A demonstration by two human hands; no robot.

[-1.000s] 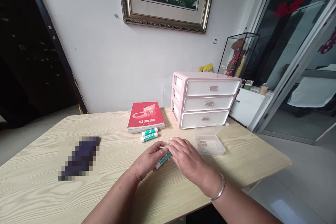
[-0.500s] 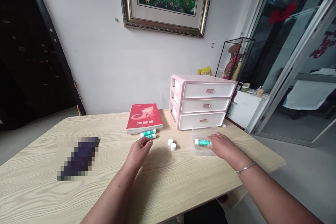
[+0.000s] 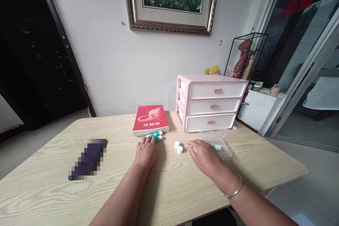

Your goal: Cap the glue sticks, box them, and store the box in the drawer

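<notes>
Palm down on the table, my left hand has its fingers laid out flat, their tips at two green-and-white glue sticks side by side below a red book. My right hand is between two small white caps and a clear plastic box; its fingers stretch left toward the caps with nothing visible in them. Inside the box lies another glue stick, partly hidden behind my right hand. The box's clear lid stands raised at the back.
A pink-and-white drawer unit stands at the back right of the wooden table. A dark, pixelated object lies at the left. Behind the table is a wall with a framed picture; a glass case stands beyond the drawers.
My right hand has let go of a glue stick, now in the clear box, and moved left toward the caps. My left hand has flattened beside the two glue sticks. The view has shifted slightly.
</notes>
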